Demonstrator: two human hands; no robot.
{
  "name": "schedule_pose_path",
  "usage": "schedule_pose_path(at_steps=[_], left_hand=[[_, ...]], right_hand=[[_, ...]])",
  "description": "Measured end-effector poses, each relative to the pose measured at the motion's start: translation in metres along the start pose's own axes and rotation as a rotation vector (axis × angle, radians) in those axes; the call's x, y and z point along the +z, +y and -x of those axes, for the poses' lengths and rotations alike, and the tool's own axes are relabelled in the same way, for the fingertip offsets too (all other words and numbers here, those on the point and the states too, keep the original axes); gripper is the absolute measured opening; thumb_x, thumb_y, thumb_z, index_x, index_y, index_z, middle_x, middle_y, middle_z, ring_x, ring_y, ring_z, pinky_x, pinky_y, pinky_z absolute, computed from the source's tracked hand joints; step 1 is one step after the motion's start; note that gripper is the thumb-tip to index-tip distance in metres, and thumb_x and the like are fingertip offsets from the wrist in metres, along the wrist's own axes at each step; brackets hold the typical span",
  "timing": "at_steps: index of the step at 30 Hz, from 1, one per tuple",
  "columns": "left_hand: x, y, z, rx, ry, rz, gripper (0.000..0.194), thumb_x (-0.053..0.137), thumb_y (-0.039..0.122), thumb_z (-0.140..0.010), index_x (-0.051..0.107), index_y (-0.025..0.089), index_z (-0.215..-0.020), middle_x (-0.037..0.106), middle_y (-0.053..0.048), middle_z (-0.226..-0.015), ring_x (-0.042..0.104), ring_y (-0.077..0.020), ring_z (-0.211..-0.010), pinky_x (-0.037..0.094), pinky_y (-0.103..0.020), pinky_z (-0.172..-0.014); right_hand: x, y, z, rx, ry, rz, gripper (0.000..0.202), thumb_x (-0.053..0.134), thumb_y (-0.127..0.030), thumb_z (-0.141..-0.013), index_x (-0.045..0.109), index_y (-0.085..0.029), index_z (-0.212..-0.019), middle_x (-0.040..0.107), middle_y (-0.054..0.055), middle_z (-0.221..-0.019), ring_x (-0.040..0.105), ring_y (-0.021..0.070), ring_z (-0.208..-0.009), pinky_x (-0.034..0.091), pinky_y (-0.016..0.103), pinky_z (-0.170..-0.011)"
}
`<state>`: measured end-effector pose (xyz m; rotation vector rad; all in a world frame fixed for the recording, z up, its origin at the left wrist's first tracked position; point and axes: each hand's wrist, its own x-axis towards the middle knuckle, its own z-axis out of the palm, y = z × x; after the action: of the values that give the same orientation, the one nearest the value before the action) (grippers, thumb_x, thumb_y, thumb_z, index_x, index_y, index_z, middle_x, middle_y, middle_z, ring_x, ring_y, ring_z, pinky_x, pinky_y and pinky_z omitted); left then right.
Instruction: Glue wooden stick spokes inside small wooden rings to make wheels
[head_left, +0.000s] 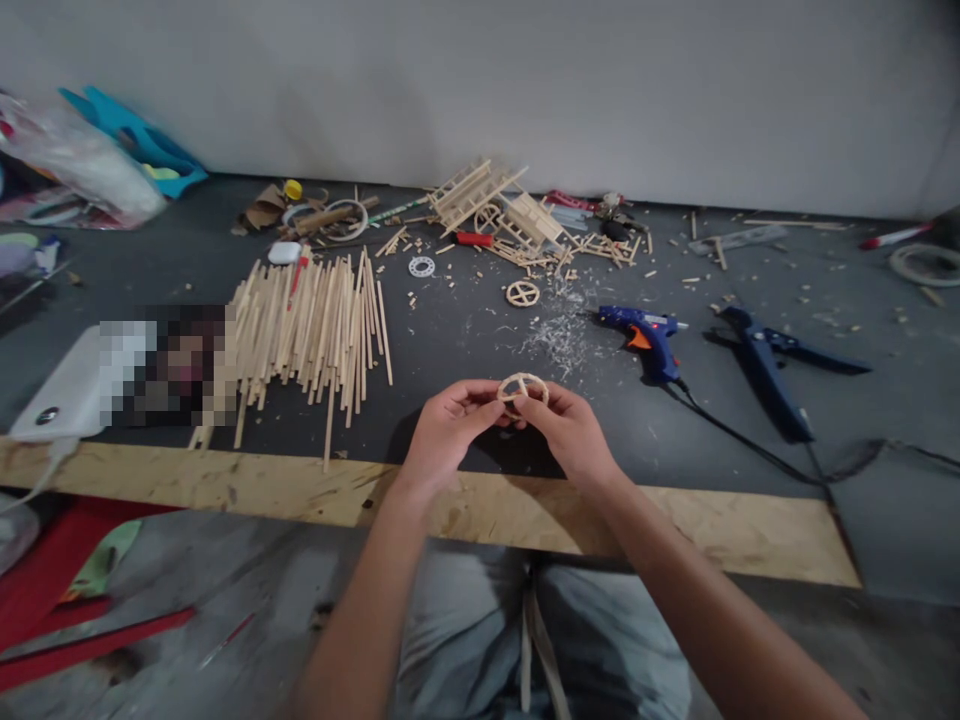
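Observation:
Between both my hands is a small spoked wooden wheel (535, 383), held tilted above the table's front edge. My left hand (454, 420) pinches its left side, thumb on the near rim. My right hand (571, 425) grips the right side, its thumb over the front. The lower part of the wheel is partly hidden by my fingers. A second wooden wheel (523, 293) with crossed spokes lies flat on the table just beyond. To the right rests a blue glue gun (646, 338) with an orange trigger, beside a mess of thin glue strings (561, 335).
A pile of thin wooden sticks (315, 330) spreads at the left, some reaching over the wooden edge strip (285, 490). Blue cutters (772, 365) and a black cord (750, 450) lie right. Stick-built models (480, 195), a white ring (421, 267) and scraps sit at the back. A white power bank (60, 400) is far left.

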<state>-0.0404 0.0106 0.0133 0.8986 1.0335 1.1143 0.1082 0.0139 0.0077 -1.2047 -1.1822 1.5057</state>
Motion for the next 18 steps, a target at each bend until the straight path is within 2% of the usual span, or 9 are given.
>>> schedule_pose_path(at_steps=[3, 9, 18], left_hand=[[-0.0009, -0.0014, -0.0004, 0.012, -0.006, 0.004, 0.022, 0.07, 0.025, -0.073, 0.067, 0.016, -0.093, 0.071, -0.005, -0.087, 0.065, -0.0135, -0.07, 0.051, -0.03, -0.073], [-0.0031, -0.0032, -0.0012, 0.013, 0.014, -0.004, 0.018, 0.071, 0.024, -0.072, 0.066, 0.017, -0.087, 0.069, -0.002, -0.077, 0.063, -0.0116, -0.066, 0.051, -0.027, -0.071], [-0.0017, -0.0012, -0.0021, -0.02, -0.017, -0.004, 0.017, 0.071, 0.024, -0.072, 0.067, 0.017, -0.086, 0.069, -0.001, -0.073, 0.062, -0.0107, -0.063, 0.05, -0.026, -0.068]], right_hand=[[0.0003, -0.0006, 0.0009, -0.014, 0.006, -0.019, 0.022, 0.059, -0.039, -0.077, 0.066, -0.02, -0.086, 0.061, 0.001, -0.077, 0.052, 0.0127, -0.068, 0.042, 0.027, -0.069], [0.0021, -0.0033, 0.0017, -0.044, -0.004, -0.012, 0.02, 0.06, -0.036, -0.077, 0.066, -0.02, -0.086, 0.062, 0.001, -0.077, 0.053, 0.0129, -0.069, 0.043, 0.026, -0.069], [0.0019, -0.0019, 0.0001, -0.043, -0.013, -0.025, 0.018, 0.059, -0.036, -0.078, 0.064, -0.019, -0.082, 0.059, 0.001, -0.073, 0.052, 0.0126, -0.068, 0.043, 0.027, -0.067]])
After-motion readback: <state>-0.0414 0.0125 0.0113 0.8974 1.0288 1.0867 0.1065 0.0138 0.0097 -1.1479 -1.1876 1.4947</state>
